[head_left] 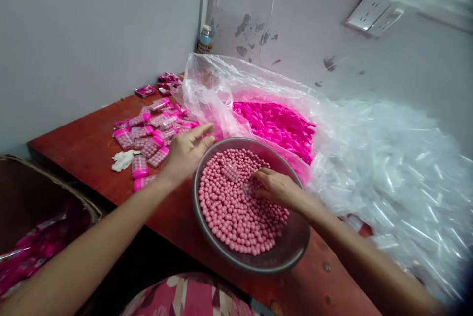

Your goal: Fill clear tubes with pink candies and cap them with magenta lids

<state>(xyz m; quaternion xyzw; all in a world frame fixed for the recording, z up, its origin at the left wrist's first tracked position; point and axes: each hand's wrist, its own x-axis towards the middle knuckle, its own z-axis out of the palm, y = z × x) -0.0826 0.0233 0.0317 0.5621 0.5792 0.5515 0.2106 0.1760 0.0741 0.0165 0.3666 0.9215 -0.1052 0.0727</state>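
A grey metal bowl (301,257) full of round pink beads (236,217) stands in front of me. My right hand (275,188) is in the bowl, its fingers curled round a small clear bottle (250,188) lying in the beads. Another clear bottle (231,172) rests on the beads to its left. By the bowl's upper left rim, my left hand (186,153) hangs with fingers stretched and apart, and nothing shows between them. Left of that hand lie several bead-filled bottles with pink caps (151,147). Behind the bowl, a clear plastic bag (218,72) holds many bright pink caps (277,126).
A large heap of clear empty bottles (391,173) covers the right side of the red table (84,139). A cardboard box (48,178) with pink packs stands at lower left. Small pink packets (145,91) and white crumpled paper (122,160) lie at left. Walls border the table.
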